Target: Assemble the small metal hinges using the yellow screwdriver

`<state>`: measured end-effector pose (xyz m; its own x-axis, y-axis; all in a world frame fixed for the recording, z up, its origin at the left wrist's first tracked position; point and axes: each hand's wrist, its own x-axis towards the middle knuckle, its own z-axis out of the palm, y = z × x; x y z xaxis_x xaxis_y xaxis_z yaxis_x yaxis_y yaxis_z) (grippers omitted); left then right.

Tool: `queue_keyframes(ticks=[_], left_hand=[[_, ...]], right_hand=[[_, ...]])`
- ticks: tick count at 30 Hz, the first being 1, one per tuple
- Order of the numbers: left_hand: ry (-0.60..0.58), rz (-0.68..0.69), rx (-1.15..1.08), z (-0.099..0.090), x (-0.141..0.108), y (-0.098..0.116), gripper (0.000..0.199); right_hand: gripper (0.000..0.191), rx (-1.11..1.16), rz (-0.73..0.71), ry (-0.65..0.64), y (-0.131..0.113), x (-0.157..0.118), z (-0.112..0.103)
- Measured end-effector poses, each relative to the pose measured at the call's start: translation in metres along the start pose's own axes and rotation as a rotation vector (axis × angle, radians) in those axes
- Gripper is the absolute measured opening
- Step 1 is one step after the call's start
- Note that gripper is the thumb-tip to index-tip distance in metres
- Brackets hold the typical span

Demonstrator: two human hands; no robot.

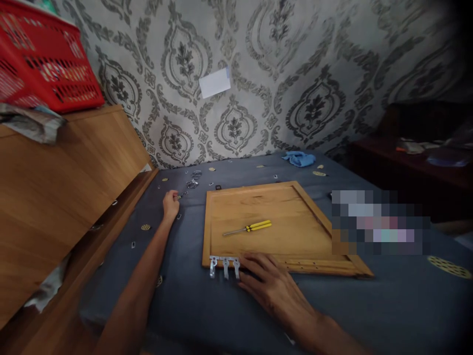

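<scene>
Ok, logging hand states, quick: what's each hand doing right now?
Left hand: fingers curled together; whether it grips anything cannot be told.
Right hand: loosely open, fingertips at the metal hook rack.

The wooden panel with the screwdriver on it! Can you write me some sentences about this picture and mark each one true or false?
1. The screwdriver lies on the wooden panel. True.
2. The left hand holds the screwdriver. False: the left hand is left of the panel, near small shiny metal pieces.
3. The right hand is beside three curved metal pieces. True.
4. The blue cloth lies on the panel. False: the blue cloth lies beyond it, on the grey sheet.
</scene>
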<state>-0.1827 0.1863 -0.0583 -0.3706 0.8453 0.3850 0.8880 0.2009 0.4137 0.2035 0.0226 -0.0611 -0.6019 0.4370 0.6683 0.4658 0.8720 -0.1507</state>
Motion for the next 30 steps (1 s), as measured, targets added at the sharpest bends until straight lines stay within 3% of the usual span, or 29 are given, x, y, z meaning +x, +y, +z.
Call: queue_keyframes(ticks=[10,18,25,30], left_hand=[[-0.204,0.06,0.189,-0.016,0.015,0.011,0.033],[-0.304,0.084,0.244,-0.016,0.032,0.023,0.031],[-0.327,0.039,0.153,-0.013,0.044,0.017,0.034],[-0.256,-0.016,-0.012,-0.019,0.044,0.013,0.035]], right_hand=[[0.006,0.013,-0.011,-0.01,0.0,0.001,-0.003],[0.006,0.019,0.011,0.007,-0.002,0.002,-0.004],[0.008,0.037,0.014,-0.005,-0.002,0.003,-0.006],[0.011,0.031,0.01,-0.015,-0.002,0.001,-0.005]])
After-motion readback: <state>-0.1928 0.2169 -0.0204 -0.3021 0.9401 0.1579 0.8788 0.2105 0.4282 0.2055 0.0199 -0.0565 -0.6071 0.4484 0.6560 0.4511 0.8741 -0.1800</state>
